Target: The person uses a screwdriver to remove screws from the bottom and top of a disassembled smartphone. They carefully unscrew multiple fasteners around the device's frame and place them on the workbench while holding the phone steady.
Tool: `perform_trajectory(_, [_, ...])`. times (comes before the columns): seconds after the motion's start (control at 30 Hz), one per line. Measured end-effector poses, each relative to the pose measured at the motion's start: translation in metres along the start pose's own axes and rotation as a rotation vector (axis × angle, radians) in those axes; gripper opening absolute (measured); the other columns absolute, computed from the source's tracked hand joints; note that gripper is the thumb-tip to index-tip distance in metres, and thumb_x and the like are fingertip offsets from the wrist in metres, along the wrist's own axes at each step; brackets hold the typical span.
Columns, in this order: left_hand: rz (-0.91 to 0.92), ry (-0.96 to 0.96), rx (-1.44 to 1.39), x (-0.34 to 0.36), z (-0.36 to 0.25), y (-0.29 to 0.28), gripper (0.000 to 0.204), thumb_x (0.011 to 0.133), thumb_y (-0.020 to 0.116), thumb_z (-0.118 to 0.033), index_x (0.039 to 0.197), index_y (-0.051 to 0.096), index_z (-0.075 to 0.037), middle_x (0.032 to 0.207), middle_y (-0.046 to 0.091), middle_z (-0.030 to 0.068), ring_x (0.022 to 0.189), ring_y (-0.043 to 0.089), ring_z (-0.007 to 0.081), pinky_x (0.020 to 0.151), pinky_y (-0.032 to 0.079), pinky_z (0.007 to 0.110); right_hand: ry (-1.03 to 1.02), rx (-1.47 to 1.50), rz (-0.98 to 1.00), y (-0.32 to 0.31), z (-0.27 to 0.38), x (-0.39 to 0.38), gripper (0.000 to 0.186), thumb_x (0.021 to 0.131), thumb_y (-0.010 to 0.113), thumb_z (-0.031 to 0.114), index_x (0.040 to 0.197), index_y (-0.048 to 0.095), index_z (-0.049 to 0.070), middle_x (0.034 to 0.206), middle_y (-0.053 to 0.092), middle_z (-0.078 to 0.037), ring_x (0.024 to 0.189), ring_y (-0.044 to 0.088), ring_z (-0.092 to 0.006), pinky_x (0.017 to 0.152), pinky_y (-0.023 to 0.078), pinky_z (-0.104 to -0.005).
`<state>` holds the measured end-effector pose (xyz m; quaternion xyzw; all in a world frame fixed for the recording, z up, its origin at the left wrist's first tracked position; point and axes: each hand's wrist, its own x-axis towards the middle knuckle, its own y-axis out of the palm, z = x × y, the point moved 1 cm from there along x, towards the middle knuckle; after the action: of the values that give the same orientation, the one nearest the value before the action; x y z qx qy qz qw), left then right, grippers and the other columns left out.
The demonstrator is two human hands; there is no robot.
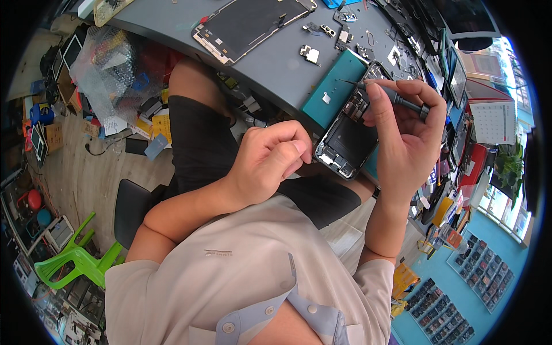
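An opened phone housing [348,135], black inside with small boards and connectors showing, lies tilted on a teal box [336,80] at the desk edge. My right hand [405,123] grips a dark grey screwdriver [409,104] over the phone's upper part. Its thin shaft points left, above the box. By the phone's lower left edge is my left hand [267,158], fingers curled and thumb pressed against the index finger. Whether it holds anything small is hidden. A small silvery piece [326,98] rests on the teal box, left of the phone.
A detached phone screen [253,30] lies on the grey desk [172,26]. Nearby are a small metal plate [310,54], a camera module [328,30] and several loose parts. Tools and frames crowd the desk's right side. A green chair [75,256] stands at lower left.
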<state>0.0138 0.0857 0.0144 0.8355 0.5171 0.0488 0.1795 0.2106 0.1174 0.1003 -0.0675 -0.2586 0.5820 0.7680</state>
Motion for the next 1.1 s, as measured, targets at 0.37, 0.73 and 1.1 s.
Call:
perform_trajectory(0.37, [-0.006, -0.004, -0.015, 0.0004, -0.0008, 0.0005, 0.034, 0.102, 0.049, -0.023, 0.086, 0.064, 0.003, 0.059, 0.053, 0.0046, 0.053, 0.047, 0.0106, 0.053, 0.037, 0.027, 0.000, -0.007, 0.007, 0.0004, -0.0007, 0.0006, 0.037, 0.095, 0.083, -0.002, 0.122, 0.058, -0.002, 0.108, 0.076, -0.013, 0.084, 0.072, -0.0096, 0.072, 0.058, -0.0203])
perform_trajectory(0.73, [-0.004, 0.017, -0.012, 0.0002, -0.0003, -0.0006, 0.034, 0.103, 0.049, -0.024, 0.087, 0.064, 0.003, 0.059, 0.053, 0.0038, 0.053, 0.047, 0.0100, 0.053, 0.036, 0.027, -0.003, -0.030, 0.002, 0.0026, 0.0000, 0.0001, 0.037, 0.094, 0.083, -0.003, 0.121, 0.058, -0.003, 0.106, 0.076, -0.013, 0.083, 0.072, -0.0103, 0.072, 0.059, -0.0215])
perform_trajectory(1.1, [-0.059, 0.118, 0.040, -0.0004, -0.0023, -0.0044, 0.026, 0.104, 0.054, -0.018, 0.092, 0.064, 0.002, 0.065, 0.056, 0.0020, 0.056, 0.048, 0.0067, 0.054, 0.036, 0.025, -0.011, 0.000, 0.000, -0.0018, 0.0014, -0.0051, 0.038, 0.095, 0.082, -0.003, 0.122, 0.056, -0.002, 0.109, 0.076, -0.014, 0.083, 0.073, -0.0115, 0.072, 0.060, -0.0217])
